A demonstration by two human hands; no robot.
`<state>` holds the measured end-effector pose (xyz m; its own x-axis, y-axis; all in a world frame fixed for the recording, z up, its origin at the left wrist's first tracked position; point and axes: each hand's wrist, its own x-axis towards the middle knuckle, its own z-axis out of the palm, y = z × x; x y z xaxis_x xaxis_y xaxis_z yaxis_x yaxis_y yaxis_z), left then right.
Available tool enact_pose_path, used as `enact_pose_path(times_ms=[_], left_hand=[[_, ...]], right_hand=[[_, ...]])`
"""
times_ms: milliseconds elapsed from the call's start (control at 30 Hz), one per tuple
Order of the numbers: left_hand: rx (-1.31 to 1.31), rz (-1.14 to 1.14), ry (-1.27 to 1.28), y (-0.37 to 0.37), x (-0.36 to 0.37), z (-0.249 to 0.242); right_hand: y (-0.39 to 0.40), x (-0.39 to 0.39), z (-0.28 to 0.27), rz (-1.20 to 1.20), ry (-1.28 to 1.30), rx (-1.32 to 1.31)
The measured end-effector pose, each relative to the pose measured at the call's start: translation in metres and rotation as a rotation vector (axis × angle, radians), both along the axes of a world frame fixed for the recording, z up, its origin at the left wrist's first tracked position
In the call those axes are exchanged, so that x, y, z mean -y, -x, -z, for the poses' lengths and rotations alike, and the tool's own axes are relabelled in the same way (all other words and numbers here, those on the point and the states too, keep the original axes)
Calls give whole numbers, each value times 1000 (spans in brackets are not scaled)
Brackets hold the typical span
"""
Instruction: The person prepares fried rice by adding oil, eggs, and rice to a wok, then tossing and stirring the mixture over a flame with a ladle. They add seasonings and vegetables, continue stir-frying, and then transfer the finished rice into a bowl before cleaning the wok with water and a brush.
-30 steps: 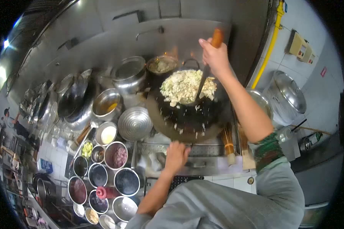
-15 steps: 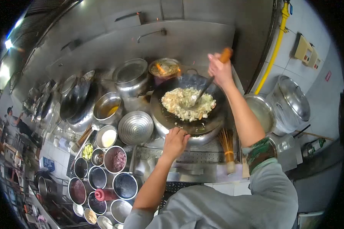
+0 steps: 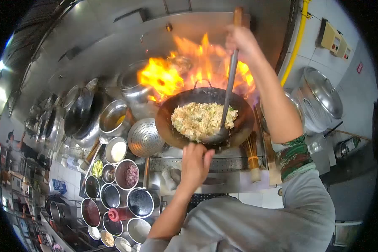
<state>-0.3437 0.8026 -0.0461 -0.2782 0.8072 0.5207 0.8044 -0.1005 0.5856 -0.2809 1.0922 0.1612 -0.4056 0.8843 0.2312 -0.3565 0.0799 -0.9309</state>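
My left hand (image 3: 194,164) is closed on the near edge of a dark wok (image 3: 243,113); whether it grips a handle or the rim is hidden. In the wok lies a pale heap of fried rice with green bits (image 3: 199,119). My right hand (image 3: 242,38), closed round the wooden handle, holds a long steel ladle (image 3: 229,88) almost upright. The ladle's bowl rests low inside the wok, at the near right of the food. Tall orange flames (image 3: 164,77) rise behind the wok, around its far handle.
A perforated strainer (image 3: 143,137) lies left of the wok. Further left are a pot of oily liquid (image 3: 113,117), a bowl of chopped purple onion (image 3: 128,174) and a red squeeze bottle (image 3: 119,214). To the right stand a bamboo brush (image 3: 252,157) and a lidded steel pot (image 3: 321,92).
Large flames have flared up behind the wok. The wok has tipped and shifted slightly toward me. My right hand has risen, and the ladle has swung upright with its bowl lower and nearer.
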Motion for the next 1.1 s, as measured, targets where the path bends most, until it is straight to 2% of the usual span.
enact_pose_path(times_ms=[33, 100, 167, 233, 300, 333, 367, 400, 433, 467, 533, 567, 633, 700, 733, 833, 933, 1033, 1100], left_hand=[[29, -31, -55, -4, -4, -3], [-9, -52, -35, 3, -14, 30], [-64, -18, 53, 5, 1, 83], [-67, 58, 67, -2, 43, 102], [-1, 118, -46, -14, 79, 74], [-30, 138, -41, -10, 73, 51], [-44, 3, -57, -7, 60, 28], [-5, 0, -76, -1, 42, 5], [23, -3, -109, 4, 23, -13], [9, -15, -96, 7, 8, -6], [-47, -19, -28, 15, -12, 46], [-80, -6, -1, 14, -4, 70], [-157, 22, 47, 15, 20, 105], [-134, 55, -84, 4, 44, 93], [-147, 32, 96, 6, 46, 83], [-92, -53, 86, 19, 8, 49], [-149, -68, 54, 33, -24, 62], [-129, -56, 68, 33, -41, 74], [-127, -69, 100, 28, -44, 71]], right_hand=[[1, 16, 2, 32, -42, 36], [18, 27, 21, 252, -160, 142], [19, 22, 41, 231, -219, 4], [-5, 33, 23, 207, -173, -170], [-27, 30, 5, 171, -137, -237], [-30, 27, 2, 158, -124, -221], [-27, 29, 8, 128, -88, -197], [-20, 30, 12, 90, -99, -187], [-7, 34, 13, 143, -118, -104], [9, 42, 19, 197, -132, -13], [31, 45, 39, 292, -200, 150], [38, 34, 58, 363, -396, 156], [21, 48, 54, 221, -387, 7], [-5, 52, 41, 23, -344, -78], [-9, 46, 37, 29, -267, -126], [-20, 34, 19, 80, -249, -151], [-31, 32, 2, 91, -285, -225], [-20, 5, 52, 150, -276, -282], [5, -4, 106, 10, -204, -215]])
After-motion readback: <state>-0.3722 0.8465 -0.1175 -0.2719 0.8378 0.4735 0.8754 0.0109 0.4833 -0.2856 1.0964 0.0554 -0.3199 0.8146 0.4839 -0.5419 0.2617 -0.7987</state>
